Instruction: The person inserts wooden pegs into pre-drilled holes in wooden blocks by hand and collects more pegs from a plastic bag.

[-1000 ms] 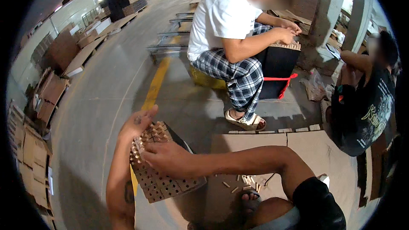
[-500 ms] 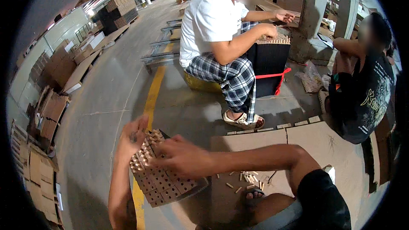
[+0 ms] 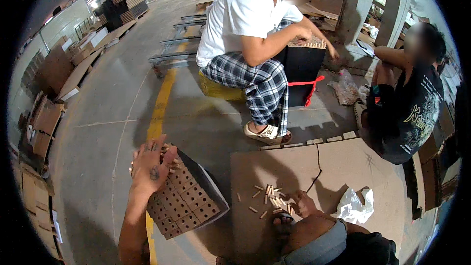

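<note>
A block of drilled wooden pieces [image 3: 180,197], dark on its side, stands on the floor in front of me, with rows of round holes facing up. My left hand [image 3: 151,167] lies over its far left end, fingers stretched out and slightly spread. Wooden dowels stick out around that hand; those under it are hidden. My right hand [image 3: 305,205] is down at a loose pile of wooden dowels [image 3: 271,195] on a cardboard sheet [image 3: 255,167], beside my foot. Its fingers are slightly bent and apart at the pile's edge; I cannot make out any dowel in them.
A crumpled white plastic bag [image 3: 354,205] lies on the cardboard to the right. Ahead, a seated person [image 3: 240,29] works at a black-sided block [image 3: 303,71] with a red tie. Another person [image 3: 407,98] sits at the right. Metal frames [image 3: 174,51] stand farther off.
My right hand has moved from over the drilled block down right to the dowel pile. My left hand has lowered flat onto the dowels at the block's far end. The view has shifted slightly.
</note>
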